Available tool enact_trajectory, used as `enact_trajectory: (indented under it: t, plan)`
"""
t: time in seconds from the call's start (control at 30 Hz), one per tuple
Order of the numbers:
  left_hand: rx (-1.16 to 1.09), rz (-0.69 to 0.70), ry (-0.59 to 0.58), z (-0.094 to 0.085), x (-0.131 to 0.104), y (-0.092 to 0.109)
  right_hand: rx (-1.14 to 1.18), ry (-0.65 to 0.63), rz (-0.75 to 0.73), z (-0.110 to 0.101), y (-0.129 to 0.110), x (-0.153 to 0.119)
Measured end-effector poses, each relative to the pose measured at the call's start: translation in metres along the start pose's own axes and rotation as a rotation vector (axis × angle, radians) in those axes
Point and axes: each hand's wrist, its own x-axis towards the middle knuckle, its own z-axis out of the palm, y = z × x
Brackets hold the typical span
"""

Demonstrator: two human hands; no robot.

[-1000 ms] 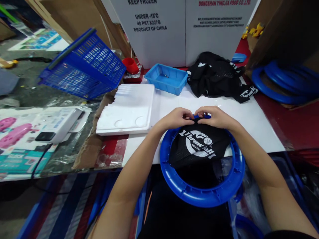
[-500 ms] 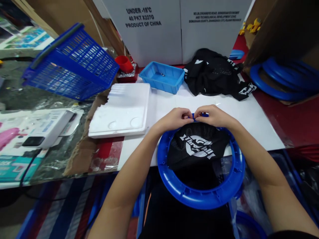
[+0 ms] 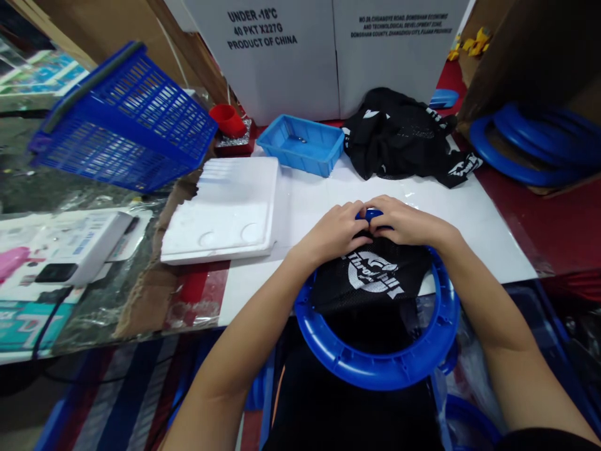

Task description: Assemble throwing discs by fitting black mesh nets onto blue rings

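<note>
A blue plastic ring (image 3: pixel 375 369) lies tilted at the table's front edge, its lower part hanging over my lap. Black mesh fabric with a white printed logo (image 3: pixel 373 275) spans the upper part of its opening. My left hand (image 3: pixel 342 230) grips the ring's far rim and the fabric edge, fingers curled. Right beside it, my right hand (image 3: pixel 397 220) is closed on the same rim, and the fingertips of both hands nearly meet. A short piece of blue rim shows between them. The thumbs are bent at the fabric, and the exact fingertip contact is partly hidden.
Behind the hands are a light blue tray (image 3: pixel 300 147) holding a small metal item and a pile of black fabric (image 3: pixel 399 138). A white foam block (image 3: pixel 225 210) and a blue basket (image 3: pixel 126 119) stand left. More blue rings (image 3: pixel 498 156) lie in a carton at right.
Both hands have curled further over the far rim, and my left hand's fingers now reach down onto the fabric. The view has shifted slightly.
</note>
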Motion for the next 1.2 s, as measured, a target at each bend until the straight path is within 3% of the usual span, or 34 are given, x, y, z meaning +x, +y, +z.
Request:
enact_trajectory:
  t: [0.23,0.4,0.53,0.8,1.2]
  plan:
    - [-0.379,-0.18,-0.07,-0.007,0.001,0.002,0.028,0.073,0.022,-0.007,-0.007,0.002]
    - [-0.757,-0.288,-0.008,-0.016,0.004,-0.004,0.133,0.092,0.038,-0.013,-0.013,0.005]
    - [-0.892,-0.325,-0.008,-0.017,0.005,-0.006,0.212,0.145,0.062,-0.017,-0.016,0.005]
    - [-0.82,-0.377,0.304,0.0,0.012,-0.006,0.173,0.138,0.148,-0.021,-0.01,0.004]
    - [-0.601,-0.306,0.284,0.006,0.011,-0.006,0.126,0.131,0.168,-0.015,-0.004,0.004]
